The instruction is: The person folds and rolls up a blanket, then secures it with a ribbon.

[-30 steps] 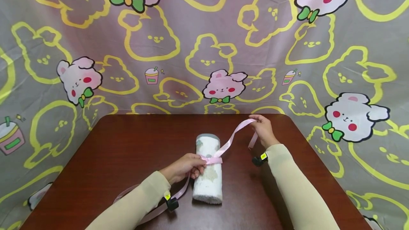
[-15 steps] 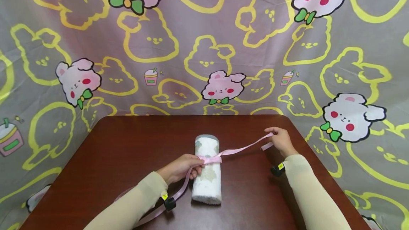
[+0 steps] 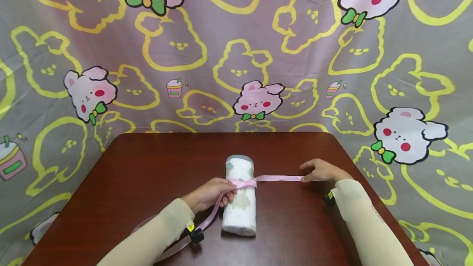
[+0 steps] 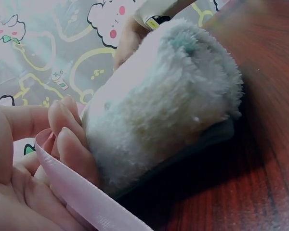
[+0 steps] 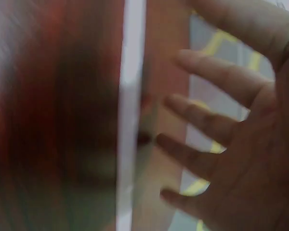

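A white fluffy rolled towel with greyish patches lies lengthwise on the table, a pink ribbon wrapped round its middle. At the towel's left side my left hand pinches the ribbon where it crosses. From those fingers, one length of ribbon trails down to the left and passes under the forearm. The other length stretches right, lying nearly straight toward my right hand. In the right wrist view, the fingers of that hand are spread beside the ribbon, with none curled round it.
The dark red-brown table has rounded far corners. A grey curtain with yellow outlines and cartoon animals hangs behind it and along both sides.
My right hand has moved right and down, lowering its ribbon length from a raised curve to the table, and its fingers have let go. My left hand keeps its pinch beside the towel.
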Demonstrator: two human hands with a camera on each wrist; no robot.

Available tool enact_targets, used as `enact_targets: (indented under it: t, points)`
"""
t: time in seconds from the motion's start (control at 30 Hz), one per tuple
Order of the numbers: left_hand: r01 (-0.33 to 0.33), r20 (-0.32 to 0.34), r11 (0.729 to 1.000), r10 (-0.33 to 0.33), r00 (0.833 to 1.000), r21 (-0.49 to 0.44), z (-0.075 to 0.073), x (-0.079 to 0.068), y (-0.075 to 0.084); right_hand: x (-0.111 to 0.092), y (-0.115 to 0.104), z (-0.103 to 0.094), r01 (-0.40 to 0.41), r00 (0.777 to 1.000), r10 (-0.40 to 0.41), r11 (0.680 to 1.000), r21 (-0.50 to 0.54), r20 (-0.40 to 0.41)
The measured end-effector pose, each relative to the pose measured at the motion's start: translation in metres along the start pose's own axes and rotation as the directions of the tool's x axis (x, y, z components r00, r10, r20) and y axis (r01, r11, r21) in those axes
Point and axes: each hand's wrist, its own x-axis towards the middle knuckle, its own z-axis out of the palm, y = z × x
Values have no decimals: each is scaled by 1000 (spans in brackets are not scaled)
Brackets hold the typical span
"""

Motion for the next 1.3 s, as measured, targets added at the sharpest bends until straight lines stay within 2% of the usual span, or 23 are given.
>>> enact_targets:
  t: [0.13, 0.2, 0.3, 0.37, 0.5, 0.57, 0.63, 0.67, 0.73, 0.83, 0.9, 0.97, 1.03, 1.1, 1.2, 1.3]
  points:
    - [15, -3, 1000, -15, 1000, -15, 0, 1, 0, 14, -20, 22, 75, 995, -81, 992, -98, -61]
    - [24, -12, 999, -25, 1000, -31, 0, 2, 0, 22, -30, 31, 133, 988, -141, 984, -116, -59]
    - [32, -28, 998, -33, 999, -49, 0, 3, 0, 32, -41, 41, 180, 983, -184, 978, -105, -26]
    - [32, -32, 998, -33, 999, -50, 1, 3, 0, 36, -46, 44, 189, 982, -190, 976, -103, 0]
    - [30, -30, 998, -31, 999, -47, 4, 2, 1, 41, -50, 47, 173, 985, -172, 970, -169, 19]
    - [32, -30, 998, -33, 999, -46, 4, 2, 2, 42, -50, 48, 167, 985, -170, 963, -209, 6]
    - [33, -31, 998, -35, 999, -45, 4, 1, 2, 42, -50, 48, 178, 979, -195, 956, -232, -54]
    - [34, -31, 999, -36, 999, -41, 4, 1, 2, 42, -49, 48, 181, 973, -208, 956, -232, -99]
    - [32, -30, 999, -33, 999, -32, 3, 2, 2, 42, -48, 48, 194, 945, -247, 951, -240, -216]
    - [27, -31, 1000, -27, 999, -14, 2, 2, 2, 40, -46, 47, 207, 874, -305, 938, -277, -380]
    - [22, -33, 1000, -22, 999, -6, 2, 3, 1, 38, -43, 44, 205, 839, -339, 922, -329, -426]
    - [16, -42, 1000, -16, 999, 1, 1, 2, 2, 35, -40, 42, 202, 828, -358, 909, -365, -431]
    - [9, -55, 1000, -8, 998, 7, -2, 1, 0, 31, -38, 41, 212, 834, -364, 905, -368, -415]
    - [1, -69, 1000, 0, 998, 15, -6, -1, -1, 26, -38, 41, 236, 855, -359, 912, -336, -373]
    - [3, -88, 1000, -2, 996, 14, -14, -5, -2, 20, -43, 46, 272, 908, -342, 921, -280, -243]
    - [-5, -103, 1000, 7, 995, 18, -23, -9, -2, 15, -52, 50, 252, 962, -265, 954, -163, -63]
